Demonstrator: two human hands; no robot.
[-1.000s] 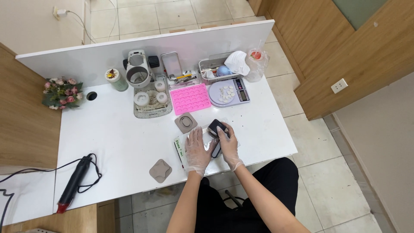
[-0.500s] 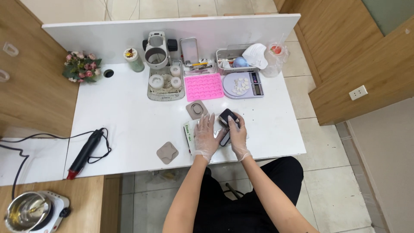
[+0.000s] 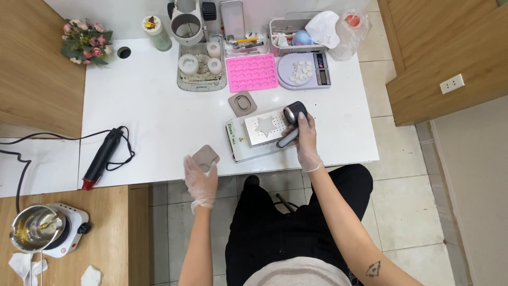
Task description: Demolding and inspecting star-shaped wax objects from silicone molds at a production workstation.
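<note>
From the head camera, looking straight down, a white desk (image 3: 159,111) carries the work, and the person sits at its near edge with both hands gloved.

The right hand (image 3: 305,139) is wrapped around a dark handheld tool (image 3: 292,123), whose round head sits at the right end of a metal plate (image 3: 266,127). A pale star-shaped piece (image 3: 265,126) lies on that plate, just left of the tool's head. The plate rests on a flat booklet with a green edge (image 3: 234,144).

The left hand (image 3: 200,177) is spread wide at the desk's near edge and grips nothing; its fingertips reach a small grey-brown square mould (image 3: 205,157), though whether they touch it cannot be told.

Just behind the plate lies a second grey mould with an oval hollow (image 3: 242,103). Further back stand a pink silicone mould tray (image 3: 252,72), a round kitchen scale (image 3: 304,70) with white pieces on it, and a grey tray (image 3: 201,71) holding small white candles. A black heat gun (image 3: 101,158) with its cord lies at the left of the desk, and a bunch of pink flowers (image 3: 84,42) sits on the wooden surface at far left. At lower left, a metal pot (image 3: 33,235) stands on a small white hotplate.
</note>
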